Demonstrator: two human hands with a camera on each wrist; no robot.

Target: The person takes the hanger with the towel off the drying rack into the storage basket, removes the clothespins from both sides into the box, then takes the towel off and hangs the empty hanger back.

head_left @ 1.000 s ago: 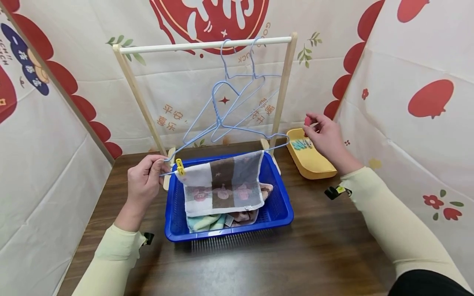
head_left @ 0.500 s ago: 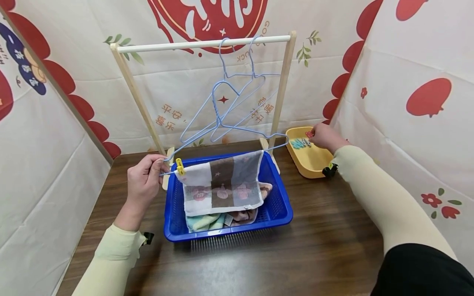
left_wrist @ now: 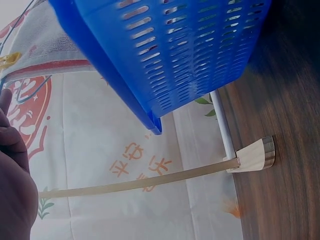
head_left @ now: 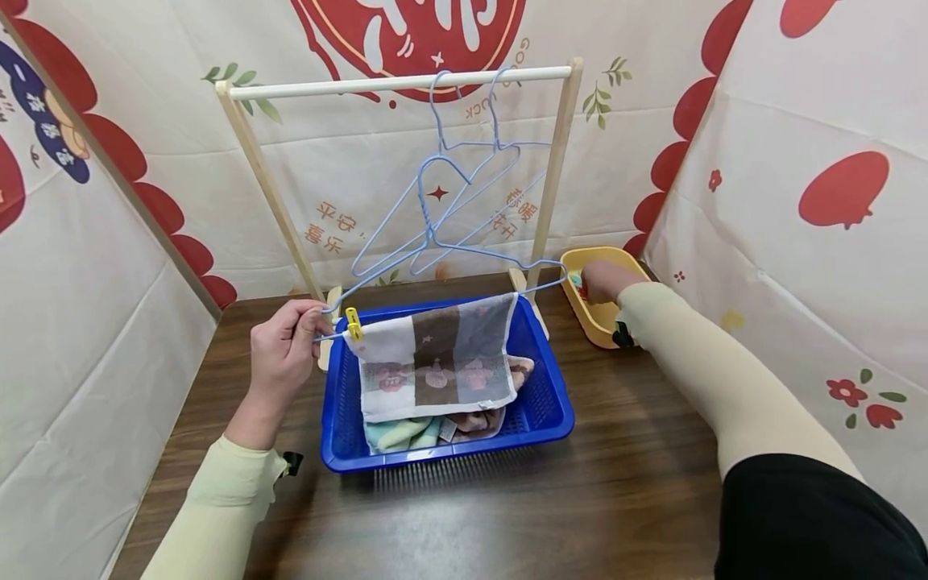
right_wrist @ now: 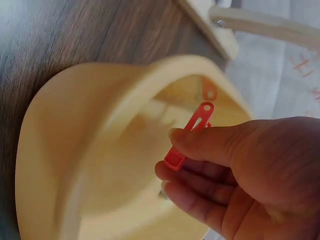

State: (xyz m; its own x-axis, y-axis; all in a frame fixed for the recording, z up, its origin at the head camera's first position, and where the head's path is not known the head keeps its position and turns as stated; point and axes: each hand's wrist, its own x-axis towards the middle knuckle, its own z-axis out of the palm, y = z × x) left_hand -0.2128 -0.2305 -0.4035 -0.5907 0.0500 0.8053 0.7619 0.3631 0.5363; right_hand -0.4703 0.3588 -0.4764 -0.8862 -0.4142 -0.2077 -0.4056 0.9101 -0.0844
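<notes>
My left hand (head_left: pixel 284 346) grips the left end of a light-blue wire hanger (head_left: pixel 426 211). Over the hanger's lower bar hangs a small white, brown and grey towel (head_left: pixel 435 362), with a yellow clothespin (head_left: pixel 353 324) clipped at its upper left corner. My right hand (head_left: pixel 607 282) is down in the yellow tray (head_left: pixel 596 329), pinching a red clothespin (right_wrist: pixel 192 121) between thumb and fingers, plain in the right wrist view. Other clothespins in the tray are mostly hidden by that hand.
A blue basket (head_left: pixel 562 419) stands under the towel, with more folded cloths (head_left: pixel 402 435) inside. Behind it rises a wooden rack with a white rail (head_left: pixel 326 89), bearing two blue hangers (head_left: pixel 438 121). Printed fabric walls (head_left: pixel 768 266) enclose the table (head_left: pixel 464 524).
My right hand has moved down into the yellow tray with the red clothespin, from above its far edge. My left hand, hanger and towel stay nearly still.
</notes>
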